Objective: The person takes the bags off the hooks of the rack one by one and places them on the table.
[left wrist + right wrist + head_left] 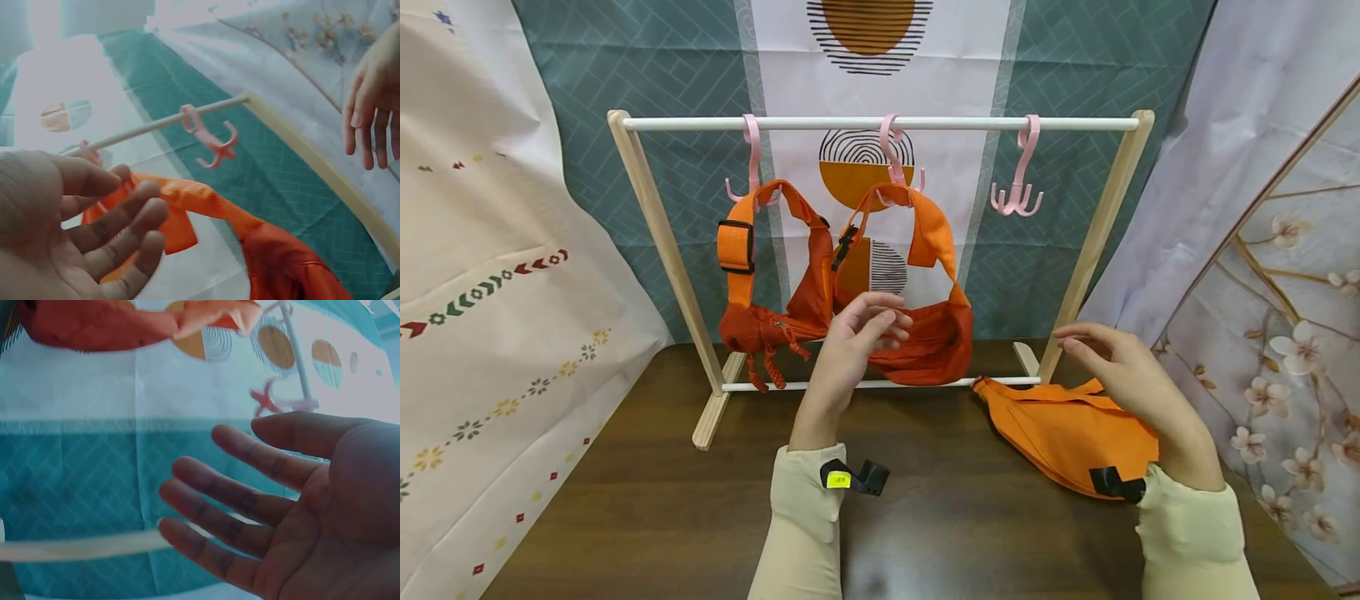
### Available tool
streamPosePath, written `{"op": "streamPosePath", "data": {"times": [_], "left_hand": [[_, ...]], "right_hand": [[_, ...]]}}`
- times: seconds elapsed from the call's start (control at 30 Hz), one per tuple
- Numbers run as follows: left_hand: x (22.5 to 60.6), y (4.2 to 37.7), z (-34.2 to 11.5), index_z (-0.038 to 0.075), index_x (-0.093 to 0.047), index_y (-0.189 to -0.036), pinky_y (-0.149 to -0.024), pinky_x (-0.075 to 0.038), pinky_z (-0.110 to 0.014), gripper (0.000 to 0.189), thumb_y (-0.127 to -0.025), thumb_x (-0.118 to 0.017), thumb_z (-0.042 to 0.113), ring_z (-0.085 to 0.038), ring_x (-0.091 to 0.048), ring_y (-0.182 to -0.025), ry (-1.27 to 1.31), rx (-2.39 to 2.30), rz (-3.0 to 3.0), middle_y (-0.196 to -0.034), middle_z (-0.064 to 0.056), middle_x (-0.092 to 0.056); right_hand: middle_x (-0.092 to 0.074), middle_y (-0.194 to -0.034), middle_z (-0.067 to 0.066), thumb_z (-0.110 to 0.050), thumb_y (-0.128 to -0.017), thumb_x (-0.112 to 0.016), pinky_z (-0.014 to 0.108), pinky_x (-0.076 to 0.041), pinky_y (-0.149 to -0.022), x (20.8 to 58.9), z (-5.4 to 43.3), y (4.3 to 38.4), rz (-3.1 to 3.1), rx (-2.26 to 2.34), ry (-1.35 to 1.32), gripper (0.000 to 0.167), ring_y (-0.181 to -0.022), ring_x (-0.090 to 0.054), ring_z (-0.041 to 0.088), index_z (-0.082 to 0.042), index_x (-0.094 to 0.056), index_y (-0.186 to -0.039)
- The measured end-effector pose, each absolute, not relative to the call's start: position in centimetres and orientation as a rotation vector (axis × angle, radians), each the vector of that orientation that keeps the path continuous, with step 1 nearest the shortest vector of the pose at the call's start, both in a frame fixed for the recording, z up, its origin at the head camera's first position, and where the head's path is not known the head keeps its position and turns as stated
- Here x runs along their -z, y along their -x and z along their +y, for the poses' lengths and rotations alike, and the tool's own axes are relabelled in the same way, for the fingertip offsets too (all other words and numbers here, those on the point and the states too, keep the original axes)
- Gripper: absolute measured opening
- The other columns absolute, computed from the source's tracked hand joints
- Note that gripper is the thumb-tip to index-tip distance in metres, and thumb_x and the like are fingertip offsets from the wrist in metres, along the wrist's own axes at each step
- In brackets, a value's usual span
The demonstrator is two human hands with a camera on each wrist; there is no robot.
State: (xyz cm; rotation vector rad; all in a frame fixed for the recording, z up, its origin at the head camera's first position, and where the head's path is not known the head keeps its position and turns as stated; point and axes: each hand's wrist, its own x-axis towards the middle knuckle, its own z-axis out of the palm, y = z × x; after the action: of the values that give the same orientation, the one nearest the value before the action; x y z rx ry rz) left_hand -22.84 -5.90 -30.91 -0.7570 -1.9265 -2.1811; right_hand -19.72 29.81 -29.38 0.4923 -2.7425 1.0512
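Two red-orange waist bags with orange straps hang from pink hooks on a rack: the left bag [811, 304] and the middle bag [917, 350]. My left hand [850, 337] is held up in front of them with loosely bent fingers and nothing in its grasp; it overlaps the middle bag's edge. In the left wrist view the middle bag's orange strap [187, 194] shows behind the fingers. My right hand [1120, 375], fingers extended and holding nothing, hovers over a brighter orange waist bag [1067, 433] lying on the table. Its palm and spread fingers [219, 509] show in the right wrist view.
The rack has a white top bar [820, 124] and wooden legs [658, 242]. A bare pink hook [1018, 171] hangs at the right of the bar. Patterned cloths surround the brown table [647, 508] at the back and sides.
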Motion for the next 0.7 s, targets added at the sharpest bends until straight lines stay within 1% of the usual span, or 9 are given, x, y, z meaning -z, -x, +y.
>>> {"op": "streamPosePath", "data": {"times": [0.1, 0.17, 0.2, 0.27, 0.37, 0.4, 0.47, 0.53, 0.7], "left_hand": [[30.8, 22.9, -6.3, -0.001, -0.061, -0.129, -0.087, -0.058, -0.036, 0.025, -0.109, -0.053, 0.009, -0.022, -0.067, -0.093, 0.652, 2.210, -1.793, -0.106, -0.007, -0.069], [30.8, 23.0, -6.4, -0.002, -0.060, -0.129, -0.085, -0.057, -0.033, 0.024, -0.109, -0.053, 0.008, -0.024, -0.067, -0.094, 0.601, 2.211, -1.720, -0.107, -0.006, -0.069], [30.8, 23.0, -6.4, -0.002, -0.060, -0.129, -0.085, -0.057, -0.032, 0.024, -0.108, -0.054, 0.008, -0.024, -0.067, -0.096, 0.579, 2.209, -1.690, -0.108, -0.006, -0.069], [30.8, 23.1, -6.5, -0.003, -0.060, -0.129, -0.086, -0.057, -0.031, 0.024, -0.108, -0.054, 0.007, -0.028, -0.066, -0.100, 0.550, 2.193, -1.651, -0.111, -0.008, -0.068], [30.9, 23.2, -6.4, -0.005, -0.059, -0.131, -0.088, -0.056, -0.031, 0.027, -0.108, -0.055, 0.008, -0.033, -0.064, -0.105, 0.524, 2.144, -1.640, -0.117, -0.015, -0.066], [30.9, 23.2, -6.3, -0.005, -0.060, -0.130, -0.089, -0.055, -0.031, 0.026, -0.107, -0.056, 0.007, -0.033, -0.063, -0.107, 0.519, 2.121, -1.643, -0.118, -0.016, -0.065], [31.0, 23.3, -6.2, -0.005, -0.060, -0.130, -0.091, -0.053, -0.031, 0.026, -0.107, -0.056, 0.007, -0.032, -0.061, -0.111, 0.508, 2.072, -1.654, -0.121, -0.017, -0.065], [31.1, 23.4, -6.1, -0.003, -0.062, -0.128, -0.094, -0.051, -0.032, 0.024, -0.107, -0.057, 0.006, -0.030, -0.060, -0.114, 0.501, 2.012, -1.670, -0.122, -0.015, -0.065], [31.0, 23.4, -5.8, -0.001, -0.063, -0.129, -0.100, -0.047, -0.034, 0.025, -0.105, -0.058, 0.005, -0.029, -0.057, -0.120, 0.506, 1.876, -1.700, -0.126, -0.014, -0.062]], "right_hand": [[-0.068, -0.131, 0.016, -0.025, -0.112, -0.050, 0.012, -0.045, -0.086, 29.4, 28.8, 19.8, -2.692, -1.061, -0.532, 0.035, -0.113, -0.062, 0.010, -0.007, -0.064, -0.138], [-0.069, -0.129, 0.014, -0.023, -0.112, -0.052, 0.014, -0.047, -0.082, 29.6, 28.1, 19.9, -2.654, -1.082, -0.551, 0.032, -0.107, -0.060, 0.001, -0.008, -0.065, -0.137], [-0.069, -0.128, 0.014, -0.022, -0.111, -0.053, 0.016, -0.048, -0.078, 29.7, 27.8, 19.9, -2.634, -1.103, -0.558, 0.031, -0.102, -0.060, 0.000, -0.008, -0.065, -0.136], [-0.069, -0.126, 0.014, -0.020, -0.111, -0.054, 0.020, -0.050, -0.070, 29.8, 26.9, 19.9, -2.589, -1.149, -0.574, 0.030, -0.092, -0.060, 0.002, -0.007, -0.066, -0.134], [-0.069, -0.125, 0.013, -0.018, -0.110, -0.054, 0.024, -0.051, -0.066, 30.1, 25.7, 19.9, -2.533, -1.178, -0.596, 0.029, -0.089, -0.060, 0.006, -0.007, -0.067, -0.134], [-0.068, -0.125, 0.012, -0.018, -0.110, -0.055, 0.023, -0.050, -0.067, 30.2, 25.3, 20.0, -2.515, -1.177, -0.601, 0.029, -0.088, -0.060, 0.007, -0.008, -0.067, -0.134], [-0.067, -0.128, 0.010, -0.018, -0.110, -0.055, 0.019, -0.050, -0.076, 30.4, 24.5, 20.1, -2.481, -1.183, -0.619, 0.029, -0.099, -0.060, 0.005, -0.009, -0.067, -0.135], [-0.066, -0.130, 0.008, -0.018, -0.110, -0.056, 0.016, -0.048, -0.081, 30.4, 23.7, 20.3, -2.444, -1.194, -0.640, 0.029, -0.104, -0.060, 0.006, -0.011, -0.067, -0.135], [-0.064, -0.132, 0.005, -0.013, -0.109, -0.056, 0.016, -0.046, -0.092, 29.4, 22.3, 21.2, -2.341, -1.228, -0.687, 0.028, -0.116, -0.058, 0.015, -0.011, -0.067, -0.135]]}}
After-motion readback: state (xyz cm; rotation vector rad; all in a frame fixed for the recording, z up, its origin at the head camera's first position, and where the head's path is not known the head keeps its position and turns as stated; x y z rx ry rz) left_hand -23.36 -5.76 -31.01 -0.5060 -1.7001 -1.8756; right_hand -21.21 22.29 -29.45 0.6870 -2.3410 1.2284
